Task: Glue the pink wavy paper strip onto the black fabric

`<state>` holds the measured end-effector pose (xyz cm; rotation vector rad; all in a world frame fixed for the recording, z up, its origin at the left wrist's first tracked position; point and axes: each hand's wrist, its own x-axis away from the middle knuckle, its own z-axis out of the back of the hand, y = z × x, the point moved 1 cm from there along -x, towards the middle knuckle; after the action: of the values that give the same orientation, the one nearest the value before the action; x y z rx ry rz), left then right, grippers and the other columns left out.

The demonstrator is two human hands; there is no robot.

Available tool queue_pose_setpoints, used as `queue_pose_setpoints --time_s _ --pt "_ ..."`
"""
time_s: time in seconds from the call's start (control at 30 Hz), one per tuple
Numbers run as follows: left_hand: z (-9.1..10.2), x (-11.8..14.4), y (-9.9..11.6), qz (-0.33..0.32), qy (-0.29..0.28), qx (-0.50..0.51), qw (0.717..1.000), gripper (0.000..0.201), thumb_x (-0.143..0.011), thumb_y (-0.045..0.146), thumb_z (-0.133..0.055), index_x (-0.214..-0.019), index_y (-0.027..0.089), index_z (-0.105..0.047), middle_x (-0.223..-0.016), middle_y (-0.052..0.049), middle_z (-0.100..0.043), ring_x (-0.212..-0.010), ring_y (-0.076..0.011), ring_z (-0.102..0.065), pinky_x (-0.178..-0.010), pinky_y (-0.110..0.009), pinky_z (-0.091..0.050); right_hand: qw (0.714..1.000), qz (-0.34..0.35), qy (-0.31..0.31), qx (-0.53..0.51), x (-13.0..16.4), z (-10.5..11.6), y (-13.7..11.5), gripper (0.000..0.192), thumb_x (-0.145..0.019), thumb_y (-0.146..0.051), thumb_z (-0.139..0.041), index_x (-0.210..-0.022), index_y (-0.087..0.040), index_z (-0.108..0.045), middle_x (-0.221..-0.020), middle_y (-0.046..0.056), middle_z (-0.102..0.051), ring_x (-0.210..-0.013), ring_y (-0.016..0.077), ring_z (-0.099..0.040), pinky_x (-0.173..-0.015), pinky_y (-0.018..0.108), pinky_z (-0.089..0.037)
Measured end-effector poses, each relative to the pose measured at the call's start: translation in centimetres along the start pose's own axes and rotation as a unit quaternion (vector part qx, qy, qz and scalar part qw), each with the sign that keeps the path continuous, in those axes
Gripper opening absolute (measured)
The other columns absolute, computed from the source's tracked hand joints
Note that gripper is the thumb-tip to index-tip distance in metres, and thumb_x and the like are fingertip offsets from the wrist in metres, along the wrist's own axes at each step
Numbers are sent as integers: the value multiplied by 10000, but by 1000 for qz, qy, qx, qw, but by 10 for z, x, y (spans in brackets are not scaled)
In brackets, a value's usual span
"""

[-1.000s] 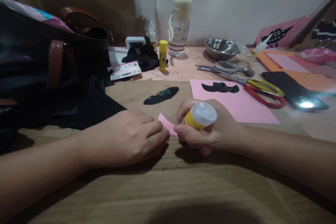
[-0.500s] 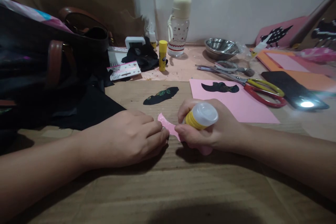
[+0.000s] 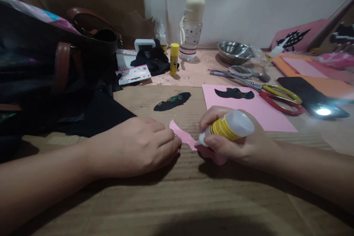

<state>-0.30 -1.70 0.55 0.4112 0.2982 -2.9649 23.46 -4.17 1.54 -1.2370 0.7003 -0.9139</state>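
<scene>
Tilted further over than a moment ago, the glue bottle (image 3: 231, 126), clear plastic with a yellow label, now points its white nozzle down-left at the pink paper cutout (image 3: 184, 139). That cutout is thin, wavy-edged and faintly glittery, lying flat on the brown corrugated cardboard (image 3: 177, 191). Curled around the bottle, the right hand (image 3: 238, 140) grips it firmly. Palm down, the left hand (image 3: 138, 146) pins the cutout's left end with bent fingertips. Beyond lie a black leaf-shaped cutout (image 3: 172, 101), a smooth pink paper sheet (image 3: 265, 116) and red-and-yellow-handled scissors (image 3: 276, 96).
</scene>
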Motion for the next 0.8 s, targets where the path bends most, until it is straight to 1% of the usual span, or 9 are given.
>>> queue_pose_setpoints --time_s 0.1,0.2,0.27,0.33,0.47,0.57,0.67,0.8 --pt "-1 1 -1 3 2 1 1000 196 -1045 135 -488 -1003 123 -680 -754 -24 -634 -619 -199 -523 -561 -361 -420 999 -22 -9 -21 -5 -3 1 226 -820 -290 -816 -911 -221 -621 -569 -53 -626 -390 89 -524 -375 164 -392" --pt "-2 3 -1 8 -7 3 1000 173 -1037 131 -513 -1024 121 -684 -766 -20 -633 -629 -199 -517 -568 -366 -417 999 -32 -13 -18 -8 -5 1 260 -795 -286 -842 -905 -216 -617 -567 -64 -613 -381 75 -499 -361 154 -374" --pt "-3 3 -1 7 -8 0 1000 155 -1031 138 -532 -1025 120 -686 -775 -20 -632 -634 -197 -513 -567 -366 -411 1000 -15 -11 -1 -8 -6 -1 250 -805 -290 -833 -871 -202 -608 -587 -54 -628 -392 69 -509 -372 153 -382" --pt "-2 3 0 4 -1 -5 1000 154 -1029 147 -541 -973 128 -683 -765 -18 -622 -627 -193 -504 -559 -366 -401 1000 6 -11 27 -7 -5 -2 241 -830 -304 -808 -834 -191 -596 -603 -41 -643 -398 63 -518 -381 155 -383" --pt "0 2 0 4 2 -9 1000 217 -1040 144 -502 -900 141 -668 -749 -14 -614 -615 -188 -504 -554 -365 -407 997 31 -16 74 -8 -4 -4 257 -860 -345 -769 -790 -181 -584 -604 -24 -657 -408 63 -526 -396 171 -379" --pt "0 1 1 5 6 -12 1000 243 -1046 148 -486 -871 151 -655 -738 -10 -612 -601 -177 -501 -549 -353 -403 997 43 -9 71 -9 -5 -3 245 -857 -350 -768 -804 -181 -598 -597 -34 -652 -406 61 -520 -411 180 -386" --pt "0 1 1 3 6 -17 1000 231 -1043 154 -498 -871 153 -652 -734 -12 -612 -608 -176 -517 -562 -344 -415 997 49 3 57 -9 -6 -2 224 -849 -338 -780 -861 -187 -615 -599 -55 -649 -398 56 -509 -424 183 -394" --pt "1 1 0 4 15 -16 1000 269 -1048 147 -480 -841 149 -652 -712 -10 -595 -590 -176 -499 -539 -354 -398 995 57 10 76 -8 -6 -3 233 -846 -354 -777 -852 -191 -611 -589 -62 -627 -423 64 -513 -440 190 -395"
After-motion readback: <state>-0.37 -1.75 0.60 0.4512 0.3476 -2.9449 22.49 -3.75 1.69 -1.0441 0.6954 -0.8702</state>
